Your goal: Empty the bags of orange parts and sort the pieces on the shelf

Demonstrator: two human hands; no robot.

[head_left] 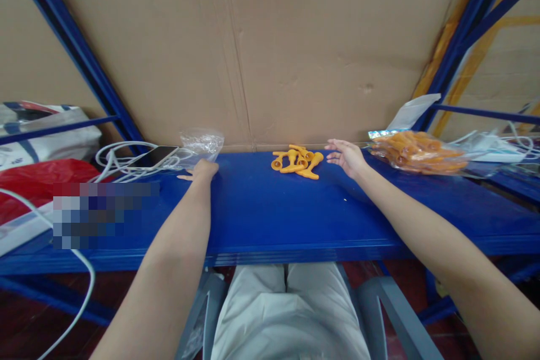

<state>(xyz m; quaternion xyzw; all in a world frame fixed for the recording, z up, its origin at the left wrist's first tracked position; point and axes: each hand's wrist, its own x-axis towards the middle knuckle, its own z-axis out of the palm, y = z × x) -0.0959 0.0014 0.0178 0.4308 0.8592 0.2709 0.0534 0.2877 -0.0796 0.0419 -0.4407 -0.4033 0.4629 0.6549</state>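
Observation:
A small heap of orange plastic parts (297, 161) lies on the blue shelf (270, 219) near the cardboard back wall. My right hand (345, 156) hovers just right of the heap, fingers spread and empty. My left hand (201, 171) reaches toward a pile of clear plastic bags (202, 142) at the back left; its fingers are curled away from the camera and mostly hidden.
A clear bag full of orange parts (417, 152) lies to the right. A phone (156, 156) with white cables (118, 160) sits at the left, beside a red bag (42, 180). The cardboard sheet (261, 50) and blue rack posts (80, 56) close off the back.

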